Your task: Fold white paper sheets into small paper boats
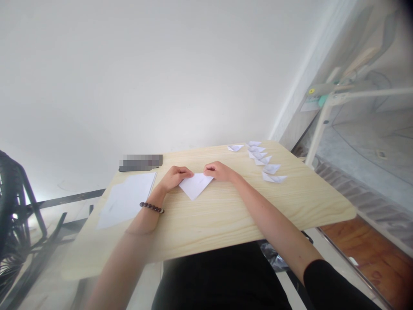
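A small folded sheet of white paper (195,186) lies low over the middle of the table, its point toward me and its straight edge away. My left hand (176,176) pinches its upper left corner between thumb and curled fingers. At the upper right corner, my right hand (220,171) grips the paper the same way. Several folded paper boats (274,178) stand in a loose line to the right of my right hand, with one paper boat (235,147) apart near the far edge. To the left of my left hand rests a stack of white paper sheets (127,198).
The pale wooden table (206,232) has rounded corners and stands against a white wall. A dark, partly blurred-out object (140,163) sits at its far left edge. A bicycle wheel (13,215) is at the left, and a white metal frame (318,137) stands at the right.
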